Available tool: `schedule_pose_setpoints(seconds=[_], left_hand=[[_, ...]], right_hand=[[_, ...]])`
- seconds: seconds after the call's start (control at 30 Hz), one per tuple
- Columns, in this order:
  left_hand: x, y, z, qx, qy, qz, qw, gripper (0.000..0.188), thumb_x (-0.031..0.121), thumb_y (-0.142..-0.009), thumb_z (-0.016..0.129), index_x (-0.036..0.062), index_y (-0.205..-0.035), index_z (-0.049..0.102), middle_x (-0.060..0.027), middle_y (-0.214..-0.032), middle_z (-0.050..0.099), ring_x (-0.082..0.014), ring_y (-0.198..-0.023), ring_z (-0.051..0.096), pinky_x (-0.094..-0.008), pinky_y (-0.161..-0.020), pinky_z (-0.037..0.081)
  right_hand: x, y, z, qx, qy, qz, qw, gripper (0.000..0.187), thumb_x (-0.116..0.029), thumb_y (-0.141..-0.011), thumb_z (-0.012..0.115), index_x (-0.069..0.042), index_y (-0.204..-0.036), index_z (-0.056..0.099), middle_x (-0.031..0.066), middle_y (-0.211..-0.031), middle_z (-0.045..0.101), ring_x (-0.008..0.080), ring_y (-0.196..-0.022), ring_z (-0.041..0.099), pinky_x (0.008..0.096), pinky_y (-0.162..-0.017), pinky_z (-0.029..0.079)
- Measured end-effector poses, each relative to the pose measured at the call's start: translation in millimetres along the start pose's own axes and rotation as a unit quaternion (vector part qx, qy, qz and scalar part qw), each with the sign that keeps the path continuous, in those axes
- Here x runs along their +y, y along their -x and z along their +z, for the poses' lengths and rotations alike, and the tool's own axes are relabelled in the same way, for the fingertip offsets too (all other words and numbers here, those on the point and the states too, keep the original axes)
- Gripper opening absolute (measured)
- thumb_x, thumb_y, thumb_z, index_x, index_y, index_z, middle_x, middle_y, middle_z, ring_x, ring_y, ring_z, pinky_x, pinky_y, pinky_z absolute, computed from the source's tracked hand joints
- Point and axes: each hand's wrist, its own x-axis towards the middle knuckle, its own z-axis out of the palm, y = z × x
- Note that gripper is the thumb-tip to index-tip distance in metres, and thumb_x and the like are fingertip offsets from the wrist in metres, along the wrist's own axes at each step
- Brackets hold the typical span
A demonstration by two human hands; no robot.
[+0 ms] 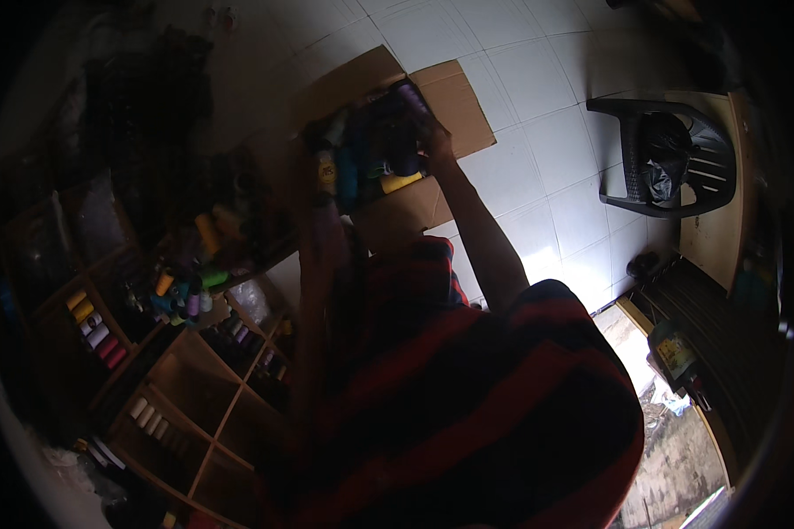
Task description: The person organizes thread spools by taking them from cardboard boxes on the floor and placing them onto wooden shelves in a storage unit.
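Note:
An open cardboard box on the tiled floor holds several thread spools in dark, teal and yellow shades. Over its right side, my right hand is closed round a purple thread spool. A yellow spool lies by the near flap, and a pale yellow spool is at the left of the box. My left hand is in deep shadow at the box's near left corner, beside the shelf; its fingers are too dark and smeared to make out.
A wooden compartment shelf with spools in rows stands at the left. Loose coloured spools are heaped on its top. At the right, a black plastic chair bears a black plastic bag. A bottle is at the lower right.

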Motion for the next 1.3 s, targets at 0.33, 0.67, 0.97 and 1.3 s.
schedule_pose_setpoints(seconds=[0.33,0.67,0.97,1.3], left_hand=[[116,88,28,-0.041,0.204,0.07,0.976,0.033,0.02,-0.091,0.06,0.0019,-0.117,0.052,-0.0068,-0.092,0.063,-0.0138,-0.079,0.063,-0.0291,-0.071,0.051],[104,85,18,-0.063,0.185,0.097,0.976,0.037,0.02,-0.085,0.067,0.0021,-0.114,0.054,-0.0059,-0.088,0.064,-0.0134,-0.079,0.062,-0.0287,-0.073,0.05],[116,57,20,-0.259,0.114,0.184,0.941,0.046,0.018,-0.077,0.072,0.004,-0.119,0.058,-0.0062,-0.103,0.063,-0.0146,-0.092,0.061,-0.0295,-0.085,0.048],[101,48,27,-0.296,0.298,0.085,0.903,0.053,0.036,-0.078,0.065,-0.0005,-0.115,0.055,-0.0201,-0.12,0.056,-0.0281,-0.106,0.06,-0.0397,-0.093,0.048]], right_hand=[[-66,27,-14,-0.032,0.201,-0.178,0.963,0.04,-0.03,-0.092,0.048,-0.003,-0.119,0.058,0.0101,-0.104,0.061,0.0191,-0.085,0.059,0.0305,-0.077,0.048],[-117,84,-12,0.041,0.388,-0.412,0.823,0.017,-0.013,-0.085,0.065,-0.002,-0.097,0.063,0.0096,-0.093,0.065,0.0172,-0.077,0.061,0.031,-0.069,0.05],[-78,154,45,-0.324,0.368,-0.228,0.841,0.018,-0.001,-0.086,0.063,-0.004,-0.103,0.059,0.0048,-0.098,0.063,0.0124,-0.086,0.061,0.0266,-0.077,0.049],[-64,131,27,-0.203,0.319,-0.247,0.892,0.013,-0.008,-0.092,0.055,-0.003,-0.103,0.06,0.0072,-0.097,0.062,0.0139,-0.077,0.062,0.0266,-0.071,0.05]])
